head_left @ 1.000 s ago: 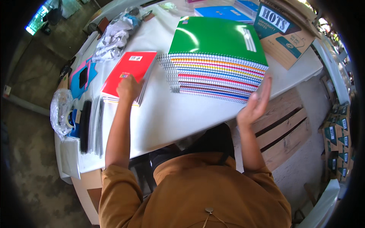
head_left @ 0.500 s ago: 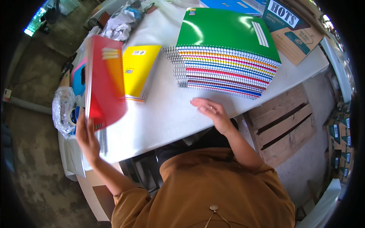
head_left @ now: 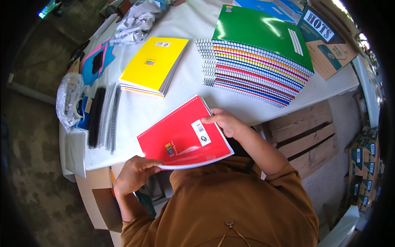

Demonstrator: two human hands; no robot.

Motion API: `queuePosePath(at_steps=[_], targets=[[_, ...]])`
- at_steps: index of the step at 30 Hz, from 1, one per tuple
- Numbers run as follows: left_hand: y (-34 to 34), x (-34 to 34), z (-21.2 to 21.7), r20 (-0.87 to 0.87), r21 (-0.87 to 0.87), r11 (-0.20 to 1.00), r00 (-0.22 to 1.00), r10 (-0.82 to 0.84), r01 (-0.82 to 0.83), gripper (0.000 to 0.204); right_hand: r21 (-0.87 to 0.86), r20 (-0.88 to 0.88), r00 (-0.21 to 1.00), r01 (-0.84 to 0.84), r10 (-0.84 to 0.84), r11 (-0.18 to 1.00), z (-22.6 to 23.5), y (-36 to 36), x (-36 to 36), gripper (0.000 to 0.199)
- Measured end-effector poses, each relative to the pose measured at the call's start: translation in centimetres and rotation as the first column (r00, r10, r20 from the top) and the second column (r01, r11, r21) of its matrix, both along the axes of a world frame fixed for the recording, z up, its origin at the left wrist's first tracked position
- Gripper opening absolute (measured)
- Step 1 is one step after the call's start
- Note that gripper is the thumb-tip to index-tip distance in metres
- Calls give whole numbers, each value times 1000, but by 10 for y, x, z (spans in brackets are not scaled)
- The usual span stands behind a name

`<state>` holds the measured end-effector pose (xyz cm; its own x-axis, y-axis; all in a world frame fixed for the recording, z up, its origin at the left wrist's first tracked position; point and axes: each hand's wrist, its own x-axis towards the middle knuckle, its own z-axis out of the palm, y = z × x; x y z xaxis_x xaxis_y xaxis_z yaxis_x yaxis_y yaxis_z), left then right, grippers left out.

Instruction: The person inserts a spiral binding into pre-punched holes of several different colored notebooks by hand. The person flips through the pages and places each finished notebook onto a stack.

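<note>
A red notebook point(head_left: 179, 133) with a row of punched holes along its far left edge and no wire in them is held over the table's front edge, cover up. My left hand point(head_left: 138, 171) pinches its near left corner. The right hand point(head_left: 224, 121) grips its right edge, thumb on the cover beside a white label. Beyond it rests a short stack of books with a yellow cover point(head_left: 156, 66). To the left lie black wire spines point(head_left: 96, 117) and silver wire spines point(head_left: 111, 119). A tall stack of spiral notebooks with a green cover point(head_left: 263, 37) stands at the right.
Left of the spines are a blue tape dispenser point(head_left: 84, 115) and clear plastic wrap point(head_left: 69, 99). A phone point(head_left: 97, 61) lies on coloured sheets. Crumpled plastic point(head_left: 138, 22) sits at the back, a printed carton point(head_left: 327, 41) at the far right. A wooden pallet point(head_left: 306, 123) is on the floor.
The red notebook has come from the left, where my left hand held it upright, down flat in front of me. My right hand, empty before, now grips it too.
</note>
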<state>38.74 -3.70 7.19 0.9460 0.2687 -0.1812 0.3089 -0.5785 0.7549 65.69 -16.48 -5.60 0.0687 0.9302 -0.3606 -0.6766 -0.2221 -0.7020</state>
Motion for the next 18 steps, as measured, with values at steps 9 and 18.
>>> queuePosePath(at_steps=[9,18], targets=[[59,-1,-73,416,-686,603,460,785,-408,47,675,524,673,45,-522,736,89,-23,14,11],[31,79,-112,288,-628,609,582,760,-485,19,573,574,641,131,-510,809,43,-15,31,21]])
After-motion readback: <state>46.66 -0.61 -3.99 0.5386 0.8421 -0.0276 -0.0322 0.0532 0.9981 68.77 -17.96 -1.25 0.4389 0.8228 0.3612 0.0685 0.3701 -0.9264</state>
